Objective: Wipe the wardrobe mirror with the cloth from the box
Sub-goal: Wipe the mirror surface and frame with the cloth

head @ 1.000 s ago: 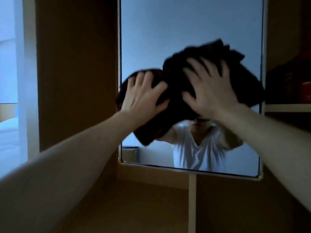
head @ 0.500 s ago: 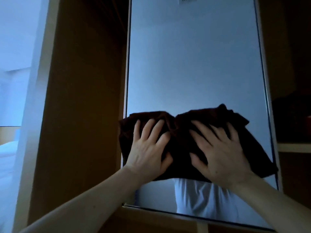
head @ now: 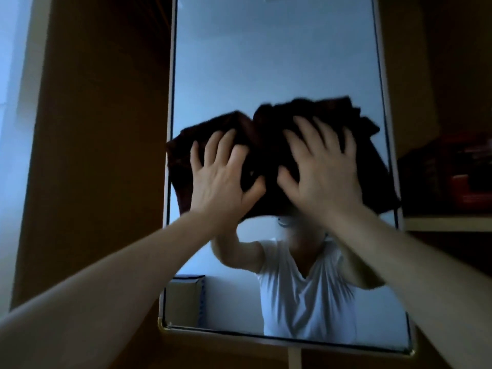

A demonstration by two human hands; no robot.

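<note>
Starting at the left edge, a brown wardrobe panel (head: 101,155) is seen, with nothing going on there. Right beside it the mirror (head: 266,49) is set in a pale frame. The dark cloth (head: 269,145) is spread across its middle band, bunched into two lumps with a fold between them. Its left end is hanging past the frame, fwiw.

The left hand (head: 221,177) is laid flat on the left lump, fingers spread and pretty much straight, so the cloth is pressed, not grabbed. Same deal for the right hand (head: 322,171) on the right lump: splayed fingers, palm on the fabric, nothing pinched. Low in the glass a cardboard box (head: 183,299) is reflected. Whether it's the box the cloth was taken from can't be told.

Further right, a shelf (head: 447,223) is loaded with red and dark stuff (head: 463,187), just beside the cloth's right corner.

What could go wrong: the cloth is only held by palm pressure, so it could be dropped the moment that pressure is eased mid-stroke. The centre fold probably isn't being pushed onto the glass, so a streak could be left there. If a wipe is swung wide to the right, the shelf stuff could get clipped. A higher reach would likely make a slip easier too.
</note>
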